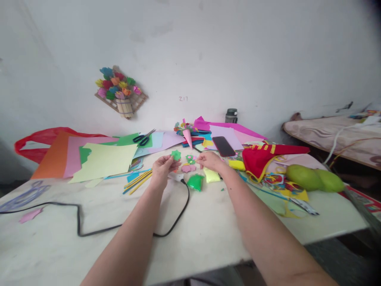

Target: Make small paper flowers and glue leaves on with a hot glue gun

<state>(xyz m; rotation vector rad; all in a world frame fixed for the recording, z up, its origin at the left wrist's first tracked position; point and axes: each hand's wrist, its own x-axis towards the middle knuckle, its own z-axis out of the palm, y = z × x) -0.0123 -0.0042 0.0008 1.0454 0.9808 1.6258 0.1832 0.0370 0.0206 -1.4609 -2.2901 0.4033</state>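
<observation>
My left hand (163, 166) pinches a green paper flower shape (175, 155) between thumb and fingers, above the table. To the right, my right hand (210, 161) has its fingers pinched together beside small green and pink paper flowers (190, 159); what it holds is too small to make out. Pink paper pieces (188, 168) lie between the hands. A white device (176, 176) with a black cord is by my left wrist. Nearer me are a green packet (195, 182) and a pale yellow packet (211, 175). Behind the hands stands a pink paper cone (187, 137) with colourful flowers.
Coloured paper sheets (104, 159) and scissors (144, 138) lie at the back left, yellow sticks (137, 182) nearer. A phone (224, 146), red cloth (258, 161), green fruits (314, 178) and a cutter (304, 206) are on the right. A black cable (101, 230) crosses the table.
</observation>
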